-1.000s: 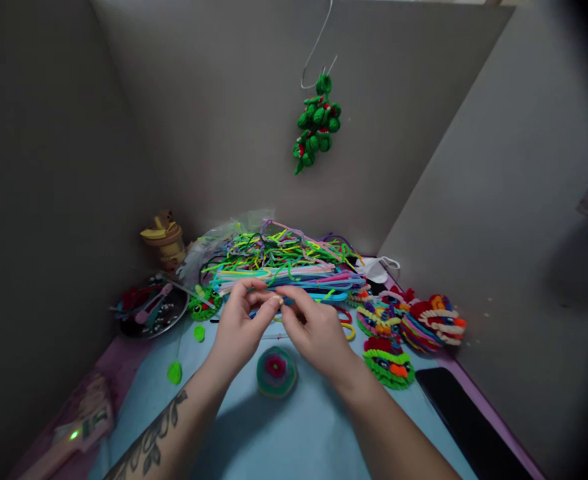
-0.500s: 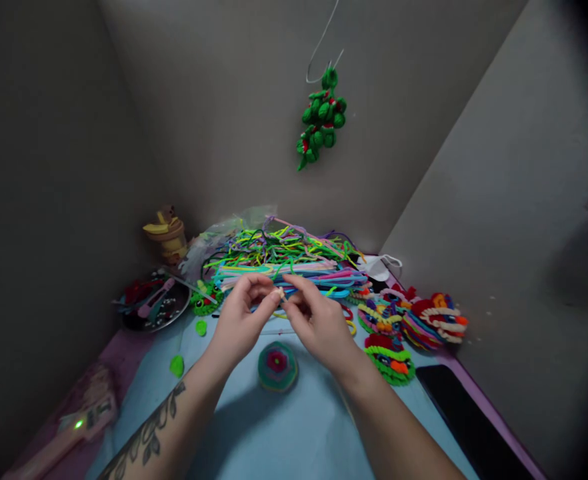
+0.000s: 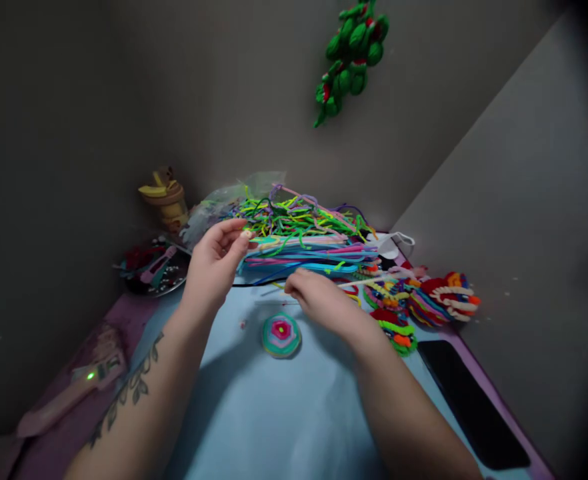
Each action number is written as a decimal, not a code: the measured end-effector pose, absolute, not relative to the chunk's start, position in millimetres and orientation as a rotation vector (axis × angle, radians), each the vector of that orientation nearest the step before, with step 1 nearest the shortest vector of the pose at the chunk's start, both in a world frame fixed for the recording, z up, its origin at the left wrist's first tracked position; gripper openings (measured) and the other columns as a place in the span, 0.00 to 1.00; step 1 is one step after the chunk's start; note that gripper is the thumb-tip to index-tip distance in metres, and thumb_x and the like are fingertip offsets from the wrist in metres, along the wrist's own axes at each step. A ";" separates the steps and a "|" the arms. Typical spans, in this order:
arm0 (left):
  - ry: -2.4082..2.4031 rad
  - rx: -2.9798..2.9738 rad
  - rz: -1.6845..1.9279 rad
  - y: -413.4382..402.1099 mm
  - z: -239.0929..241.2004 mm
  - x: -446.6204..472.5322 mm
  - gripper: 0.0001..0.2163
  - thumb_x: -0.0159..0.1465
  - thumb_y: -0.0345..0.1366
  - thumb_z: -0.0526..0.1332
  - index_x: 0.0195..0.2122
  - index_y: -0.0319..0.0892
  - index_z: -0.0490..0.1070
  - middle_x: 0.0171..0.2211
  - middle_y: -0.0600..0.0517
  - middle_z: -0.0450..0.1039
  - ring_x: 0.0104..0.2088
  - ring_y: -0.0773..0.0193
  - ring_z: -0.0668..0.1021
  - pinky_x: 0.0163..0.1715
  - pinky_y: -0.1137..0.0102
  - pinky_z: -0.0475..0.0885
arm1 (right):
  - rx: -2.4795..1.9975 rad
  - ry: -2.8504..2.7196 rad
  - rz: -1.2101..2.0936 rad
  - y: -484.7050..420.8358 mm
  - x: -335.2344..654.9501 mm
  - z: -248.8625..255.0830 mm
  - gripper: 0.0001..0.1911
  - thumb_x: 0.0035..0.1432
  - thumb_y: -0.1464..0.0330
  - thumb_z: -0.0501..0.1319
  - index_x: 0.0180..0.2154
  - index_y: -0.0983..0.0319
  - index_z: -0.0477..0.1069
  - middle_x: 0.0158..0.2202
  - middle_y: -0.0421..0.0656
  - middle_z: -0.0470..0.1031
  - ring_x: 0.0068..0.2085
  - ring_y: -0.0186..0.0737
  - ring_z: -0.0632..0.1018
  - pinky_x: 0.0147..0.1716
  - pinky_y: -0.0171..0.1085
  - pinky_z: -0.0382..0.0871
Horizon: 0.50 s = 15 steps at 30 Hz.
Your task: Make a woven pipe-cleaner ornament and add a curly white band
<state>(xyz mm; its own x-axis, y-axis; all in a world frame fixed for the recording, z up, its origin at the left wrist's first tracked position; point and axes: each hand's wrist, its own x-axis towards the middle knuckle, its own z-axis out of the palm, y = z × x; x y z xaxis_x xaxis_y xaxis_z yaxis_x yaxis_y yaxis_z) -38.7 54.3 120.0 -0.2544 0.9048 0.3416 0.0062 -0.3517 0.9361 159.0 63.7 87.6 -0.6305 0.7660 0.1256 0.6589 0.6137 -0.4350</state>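
Note:
My left hand [image 3: 219, 260] is raised at the left front of the pipe cleaner pile, thumb and forefinger pinched on a small cream-coloured piece [image 3: 247, 235]. Lower and to the right, my right hand [image 3: 319, 297] hovers over the blue mat with its fingers curled closed. What they grip is hidden; a pale thin strip [image 3: 369, 281] shows beyond the knuckles, and I cannot tell whether it is held. Below the hands lies a round disc [image 3: 281, 335] with pink, lilac and teal rings. A tiny whitish bit [image 3: 243, 324] rests left of the disc.
Behind the hands spreads a pile of coloured pipe cleaners [image 3: 304, 250]. Fuzzy colourful pieces [image 3: 439, 300] and a black phone-like slab [image 3: 474, 403] lie at right. To the left are a metal dish [image 3: 157, 283], a pot [image 3: 167, 200] and a pink glue gun [image 3: 69, 393].
My hands have parted: the left moved up and left with the small cream piece, the right stayed lower and turned palm down. The camera view has shifted slightly.

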 end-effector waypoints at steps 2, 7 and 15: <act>1.172 1.307 1.669 55.6 118.4 -42.3 0.14 0.57 0.39 0.64 0.44 0.41 0.72 0.33 0.51 0.76 0.33 0.64 0.78 0.34 0.72 0.72 | -1.269 -2.683 0.515 72.0 151.2 67.4 0.11 0.56 0.78 0.55 0.37 0.62 0.72 0.38 0.47 0.74 0.40 0.39 0.74 0.39 0.34 0.62; 1.145 1.351 1.552 53.2 119.4 -45.5 0.12 0.58 0.39 0.63 0.41 0.41 0.73 0.33 0.51 0.75 0.34 0.64 0.78 0.33 0.73 0.70 | -1.442 -2.733 0.553 82.2 143.9 37.9 0.07 0.53 0.75 0.60 0.36 0.64 0.73 0.40 0.51 0.75 0.41 0.43 0.75 0.37 0.34 0.61; 1.164 1.313 1.489 56.9 117.0 -48.3 0.06 0.57 0.36 0.60 0.34 0.42 0.72 0.28 0.54 0.70 0.22 0.71 0.67 0.23 0.75 0.62 | -1.455 -2.611 0.533 78.3 150.2 59.0 0.06 0.55 0.74 0.57 0.35 0.63 0.71 0.36 0.48 0.76 0.36 0.40 0.75 0.32 0.33 0.59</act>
